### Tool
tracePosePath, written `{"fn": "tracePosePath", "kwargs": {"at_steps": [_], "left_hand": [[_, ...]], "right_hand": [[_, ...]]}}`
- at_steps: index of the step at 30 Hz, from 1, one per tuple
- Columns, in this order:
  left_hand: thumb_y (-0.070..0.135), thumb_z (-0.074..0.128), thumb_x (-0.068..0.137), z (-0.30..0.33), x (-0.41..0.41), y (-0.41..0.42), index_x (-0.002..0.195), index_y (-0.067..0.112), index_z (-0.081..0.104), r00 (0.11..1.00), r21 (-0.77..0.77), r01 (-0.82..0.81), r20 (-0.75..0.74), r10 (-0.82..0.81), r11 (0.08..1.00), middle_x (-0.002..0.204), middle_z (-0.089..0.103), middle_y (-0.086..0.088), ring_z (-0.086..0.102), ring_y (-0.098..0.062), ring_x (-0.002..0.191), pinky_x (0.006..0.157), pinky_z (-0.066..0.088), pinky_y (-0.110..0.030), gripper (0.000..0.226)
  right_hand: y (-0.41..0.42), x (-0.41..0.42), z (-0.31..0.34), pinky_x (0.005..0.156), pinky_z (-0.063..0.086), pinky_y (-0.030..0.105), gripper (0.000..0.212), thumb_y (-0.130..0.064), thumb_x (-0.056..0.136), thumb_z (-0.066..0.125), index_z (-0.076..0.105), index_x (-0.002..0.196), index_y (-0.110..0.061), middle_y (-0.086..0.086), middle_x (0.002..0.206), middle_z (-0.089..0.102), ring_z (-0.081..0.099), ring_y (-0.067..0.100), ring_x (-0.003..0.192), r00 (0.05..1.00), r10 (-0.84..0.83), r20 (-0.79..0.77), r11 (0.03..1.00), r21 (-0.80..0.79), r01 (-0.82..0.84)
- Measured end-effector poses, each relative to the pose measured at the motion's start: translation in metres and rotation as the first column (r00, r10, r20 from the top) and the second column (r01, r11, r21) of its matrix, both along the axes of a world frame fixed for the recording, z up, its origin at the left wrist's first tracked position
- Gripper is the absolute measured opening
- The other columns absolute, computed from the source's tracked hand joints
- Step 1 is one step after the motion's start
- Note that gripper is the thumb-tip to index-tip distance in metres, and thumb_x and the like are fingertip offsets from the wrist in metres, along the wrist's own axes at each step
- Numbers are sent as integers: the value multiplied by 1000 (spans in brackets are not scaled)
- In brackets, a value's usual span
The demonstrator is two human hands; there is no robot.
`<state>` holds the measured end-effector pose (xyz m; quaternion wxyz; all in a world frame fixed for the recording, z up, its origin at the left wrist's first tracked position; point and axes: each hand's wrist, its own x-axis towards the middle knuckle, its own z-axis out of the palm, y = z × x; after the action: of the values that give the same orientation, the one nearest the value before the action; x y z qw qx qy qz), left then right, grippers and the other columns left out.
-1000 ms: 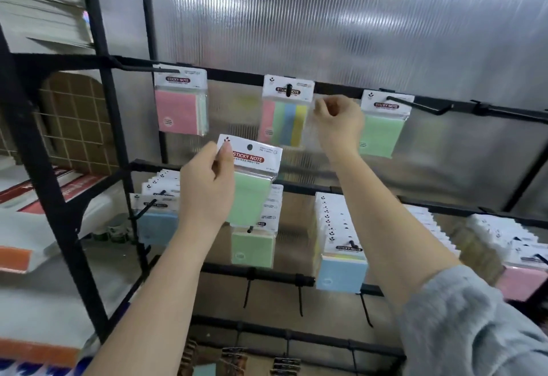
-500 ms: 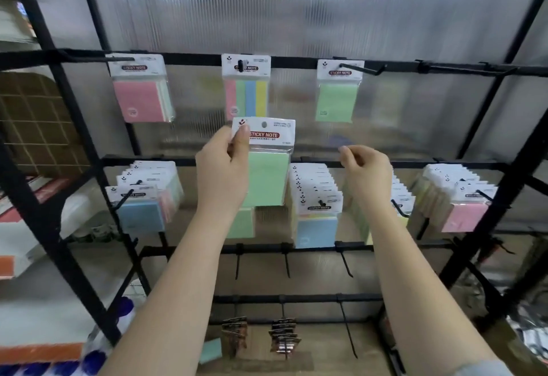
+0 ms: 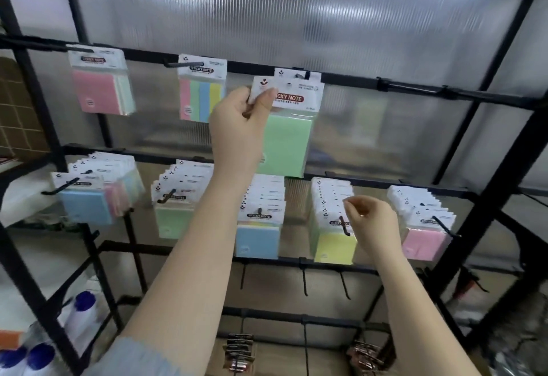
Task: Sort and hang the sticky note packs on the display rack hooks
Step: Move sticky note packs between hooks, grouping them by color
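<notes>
- Your left hand point(image 3: 237, 126) pinches the white header of a green pack point(image 3: 289, 141), thumb over the card's corner, holding it up at the top bar's third hook point(image 3: 301, 75)
- Another pack's header point(image 3: 299, 82) hangs on that hook, just behind
- Your right hand point(image 3: 372, 224) holds nothing, fingers loosely curled, near the yellow stack point(image 3: 335, 246) on the middle row

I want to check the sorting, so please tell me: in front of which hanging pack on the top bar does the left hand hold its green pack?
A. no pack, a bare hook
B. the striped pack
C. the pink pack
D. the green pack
D: the left hand pinches the header of the green pack it carries, right in front of another green pack's header card on the third hook of the top bar.
</notes>
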<state>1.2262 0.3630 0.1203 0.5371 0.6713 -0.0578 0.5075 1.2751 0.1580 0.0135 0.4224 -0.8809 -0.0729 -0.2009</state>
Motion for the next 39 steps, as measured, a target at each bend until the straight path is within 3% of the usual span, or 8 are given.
{"fn": "tracePosePath", "kwargs": {"at_steps": [3, 5, 14, 23, 25, 28, 30, 39], "left_hand": [[28, 60, 91, 7, 6, -9, 68, -10, 48, 1000, -31, 2, 30, -1, 1000, 55, 41, -16, 30, -7, 54, 51, 24, -24, 46], [24, 58, 91, 12, 10, -15, 73, -12, 53, 1000, -34, -5, 26, 6, 999, 67, 54, -29, 39, -13, 58, 53, 29, -27, 41], [20, 59, 89, 21, 27, -22, 66, 11, 56, 999, -39, 14, -50, -16, 999, 61, 58, 1, 53, -9, 57, 53, 39, -26, 26], [23, 60, 89, 19, 42, -14, 77, 4, 67, 1000, -4, 11, -26, -11, 1000, 68, 67, -2, 68, -10, 67, 54, 46, -29, 23], [25, 60, 89, 14, 49, -12, 75, 2, 65, 999, 4, 15, -28, -15, 1000, 67, 66, -8, 66, -22, 64, 53, 44, -33, 27], [31, 63, 89, 8, 62, -11, 65, 14, 55, 997, -21, 32, -76, -33, 999, 57, 52, 4, 43, -10, 53, 50, 33, -24, 31], [33, 64, 88, 5, 75, -7, 67, 2, 53, 995, -40, 22, -94, -25, 999, 59, 46, -1, 34, -12, 57, 53, 27, -26, 39], [42, 70, 80, 17, 134, 2, 64, 15, 38, 963, -113, -83, -266, 50, 990, 59, 37, 4, 30, -12, 54, 51, 22, -26, 45]], "right_hand": [[-3, 0, -2, 57, 37, 5, 14, -16, 92, 58, 69, 83, -18, -5, 69, 64, 54, 2, 62, 1000, 10, -12, 1000, 25, -9], [-2, 0, -3, 60, 39, 12, 15, -18, 92, 58, 72, 90, -14, -6, 75, 65, 57, 4, 69, 1000, 11, -18, 999, 46, -10], [-1, -6, -14, 61, 39, 14, 18, -18, 92, 56, 72, 83, -16, -5, 75, 68, 60, 9, 73, 999, -4, -47, 997, 73, 8], [1, -9, -17, 62, 37, 7, 16, -16, 91, 57, 71, 84, -17, -11, 77, 65, 60, 5, 79, 998, -21, -59, 995, 100, 27], [1, -8, -18, 63, 37, 7, 16, -16, 91, 57, 71, 84, -18, -11, 80, 66, 60, 5, 81, 998, -23, -62, 995, 96, 29], [-1, -5, -19, 66, 39, 13, 15, -18, 92, 57, 72, 91, -17, -10, 85, 66, 60, 6, 84, 997, -22, -68, 996, 82, 28], [-3, -2, -16, 71, 41, 19, 14, -17, 92, 56, 71, 90, -17, -10, 83, 64, 59, 7, 85, 997, -28, -71, 996, 78, 33], [-7, 23, -6, 73, 41, 18, 18, -19, 93, 57, 71, 103, -14, -7, 89, 66, 60, 8, 86, 999, -9, -48, 998, 60, 12]]}}
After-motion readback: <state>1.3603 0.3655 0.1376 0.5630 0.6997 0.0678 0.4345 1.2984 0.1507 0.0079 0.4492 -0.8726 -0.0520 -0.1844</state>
